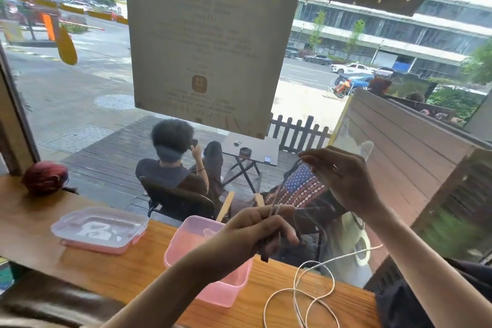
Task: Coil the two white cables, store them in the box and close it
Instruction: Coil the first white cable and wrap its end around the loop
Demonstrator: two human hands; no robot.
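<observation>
You held both hands raised: left hand (pixel 262 231) pinched the cable (pixel 277 201) strands, right hand (pixel 343 178) pinched its loop top, forming a coil.

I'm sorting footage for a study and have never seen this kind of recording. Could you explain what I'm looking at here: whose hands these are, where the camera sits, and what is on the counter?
There is no machine here. A person wears a wide-angle camera on the head, so this single picture looks forward and down at their own two hands.

The left hand pinches strands of a thin white cable, and the right hand holds the same cable up higher, stretching a loop between them. More white cable lies loose in loops on the wooden counter; I cannot tell whether it is the same cable or a second one.

Also on the counter: an open pink plastic box below the left hand, its clear lid lying apart to the left, and a red round object farther left.

Beyond the window is a street and a seated person.
</observation>
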